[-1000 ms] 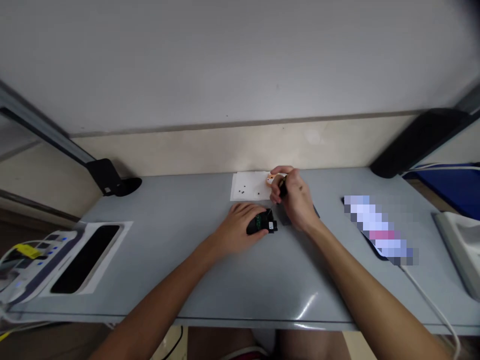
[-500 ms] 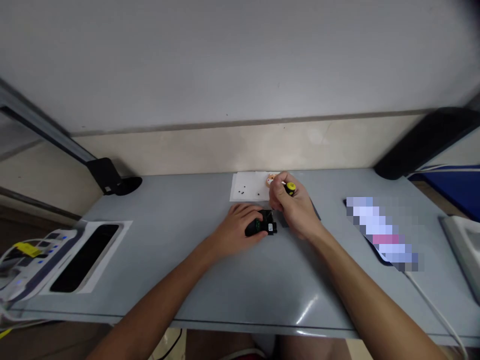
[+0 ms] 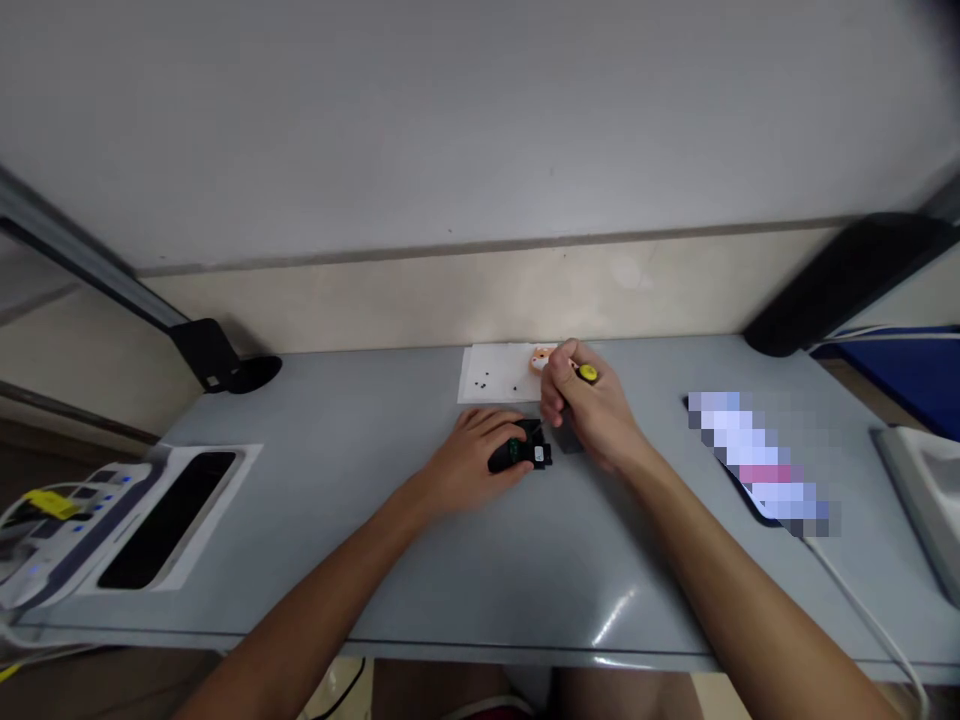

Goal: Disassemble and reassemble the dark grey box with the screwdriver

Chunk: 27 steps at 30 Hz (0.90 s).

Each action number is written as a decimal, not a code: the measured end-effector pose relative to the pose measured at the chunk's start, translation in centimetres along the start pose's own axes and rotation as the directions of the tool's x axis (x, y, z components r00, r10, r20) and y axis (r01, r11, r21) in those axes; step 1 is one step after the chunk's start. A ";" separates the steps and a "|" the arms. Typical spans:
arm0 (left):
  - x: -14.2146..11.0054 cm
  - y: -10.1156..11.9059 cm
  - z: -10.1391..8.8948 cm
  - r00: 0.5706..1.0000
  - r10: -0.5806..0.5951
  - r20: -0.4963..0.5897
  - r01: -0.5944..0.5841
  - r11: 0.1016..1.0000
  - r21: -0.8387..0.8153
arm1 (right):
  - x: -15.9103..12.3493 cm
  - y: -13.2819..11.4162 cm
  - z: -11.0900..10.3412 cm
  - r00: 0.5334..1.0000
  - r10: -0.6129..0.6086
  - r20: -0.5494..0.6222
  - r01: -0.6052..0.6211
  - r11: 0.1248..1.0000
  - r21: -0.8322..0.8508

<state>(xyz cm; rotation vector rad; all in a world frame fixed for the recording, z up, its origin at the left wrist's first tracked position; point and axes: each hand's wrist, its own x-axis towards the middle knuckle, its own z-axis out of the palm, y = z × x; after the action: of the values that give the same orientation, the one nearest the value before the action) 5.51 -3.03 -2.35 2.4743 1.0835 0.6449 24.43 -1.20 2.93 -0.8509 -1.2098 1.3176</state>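
Near the middle of the desk, my left hand (image 3: 476, 455) is wrapped round a small black device (image 3: 531, 452) with a green circuit board showing and a white label on it; its exact kind I cannot tell. My right hand (image 3: 589, 400) is closed on a screwdriver (image 3: 588, 373) with a yellow-ended handle, whose thin shaft points down to the left at the device's upper edge. Behind the hands lies white paper (image 3: 495, 365) with several tiny dark screws on it. An orange and white piece (image 3: 541, 357) sits partly hidden behind my right hand.
A phone (image 3: 757, 460) with a blurred screen and a white cable lies at right, near a white tray-like object (image 3: 926, 480). A black phone (image 3: 172, 520) on paper and a power strip (image 3: 86, 530) are at left. Black stands (image 3: 225, 355) rise at both back corners.
My right hand has turned, so the screwdriver's yellow end now shows and its shaft has tilted. My left hand stays on the black device, almost unmoved.
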 end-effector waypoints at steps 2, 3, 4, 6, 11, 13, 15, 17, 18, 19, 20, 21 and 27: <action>0.0 0.1 0.0 1.000 -0.002 -0.006 0.003 1.000 0.003 | 0.1 0.0 0.0 1.000 -0.021 0.015 0.021 1.000 -0.010; 0.0 0.1 -0.1 1.000 -0.005 -0.009 0.005 1.000 0.005 | 0.1 0.0 0.1 0.999 -0.032 0.023 0.032 0.999 0.005; 0.0 0.2 -0.1 1.000 -0.006 -0.011 0.007 1.000 0.006 | 0.2 0.0 0.1 0.999 -0.035 0.033 0.034 0.999 0.027; 0.0 0.2 -0.1 1.000 -0.014 -0.010 0.014 1.000 0.004 | 0.2 -0.1 0.2 0.999 -0.025 0.041 0.022 0.997 0.069; 0.0 0.2 -0.2 1.000 -0.009 0.001 0.009 1.000 0.004 | 0.1 -0.1 0.2 0.998 -0.056 -0.014 0.056 0.998 -0.006; 0.0 0.1 -0.2 1.000 0.000 -0.002 0.000 1.000 0.005 | 0.0 -0.1 0.3 0.999 -0.043 -0.017 0.043 0.999 0.024; 0.0 0.1 -0.1 1.000 0.004 -0.009 -0.004 1.000 0.003 | -0.1 0.0 0.4 1.000 -0.006 -0.011 0.007 0.998 0.070; 0.0 0.0 0.0 1.000 0.005 -0.013 -0.005 1.000 -0.001 | -0.1 0.0 0.5 1.000 0.014 -0.019 -0.013 0.997 0.075; 0.0 0.0 0.0 1.000 0.007 -0.016 -0.007 1.000 -0.001 | -0.1 0.0 0.5 1.000 0.011 -0.029 -0.008 0.997 0.079; 0.0 -0.1 0.1 1.000 0.009 -0.016 -0.009 1.000 0.000 | 0.0 -0.1 0.5 0.999 0.003 -0.040 0.001 0.995 0.100; 0.0 -0.1 0.1 1.000 0.012 -0.017 -0.012 1.000 0.002 | 0.0 -0.1 0.5 0.999 -0.004 -0.045 0.010 0.990 0.141; 0.0 -0.1 0.1 1.000 0.014 -0.017 -0.014 1.000 0.005 | 0.1 -0.1 0.5 0.999 -0.002 -0.034 0.008 0.981 0.192; -0.1 -0.4 0.1 1.000 0.024 -0.014 -0.023 1.000 0.017 | 0.2 -0.2 0.1 0.998 0.053 0.034 -0.061 0.933 0.354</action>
<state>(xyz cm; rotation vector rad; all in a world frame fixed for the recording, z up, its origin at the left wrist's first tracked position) 5.32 -2.88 -2.65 2.5036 1.0706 0.6646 24.35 -1.00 3.16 -0.6130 -0.9292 1.5394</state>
